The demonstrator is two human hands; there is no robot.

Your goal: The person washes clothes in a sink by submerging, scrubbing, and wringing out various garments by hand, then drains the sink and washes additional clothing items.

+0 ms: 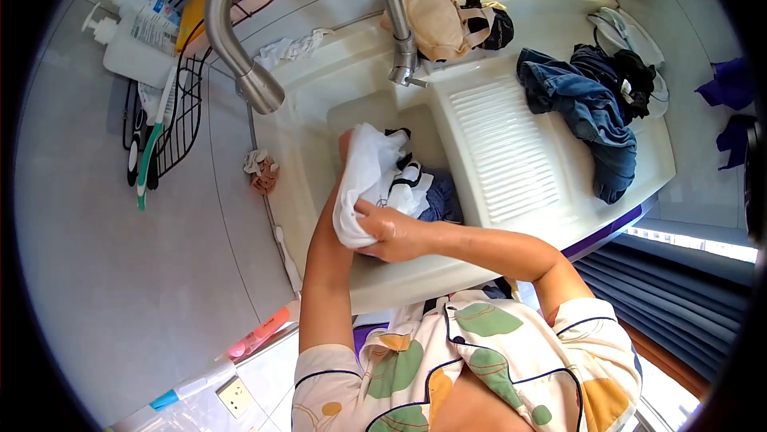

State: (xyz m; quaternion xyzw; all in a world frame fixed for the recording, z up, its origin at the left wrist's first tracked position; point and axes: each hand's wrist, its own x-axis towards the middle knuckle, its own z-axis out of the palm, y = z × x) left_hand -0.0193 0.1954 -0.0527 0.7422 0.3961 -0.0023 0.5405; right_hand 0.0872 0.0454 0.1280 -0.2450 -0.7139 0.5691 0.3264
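Observation:
A wet-looking white garment [366, 164] is held up over the basin of a white laundry sink [297, 112]. My right hand [393, 234] is closed on its near edge, thumb on top. My left hand [345, 144] is at the far side of the cloth, the forearm running behind it; its fingers are hidden. Beneath, in the basin, lie a white-and-black piece of clothing [409, 188] and a dark blue one [441, 196].
A steel faucet [256, 85] arches over the basin. Jeans [579, 105] and dark clothes lie right of the ribbed washboard [507, 144]. A beige bag [435, 23] sits on the back ledge. A wire rack [188, 116] with brushes and a white pump bottle [140, 53] are on the left wall.

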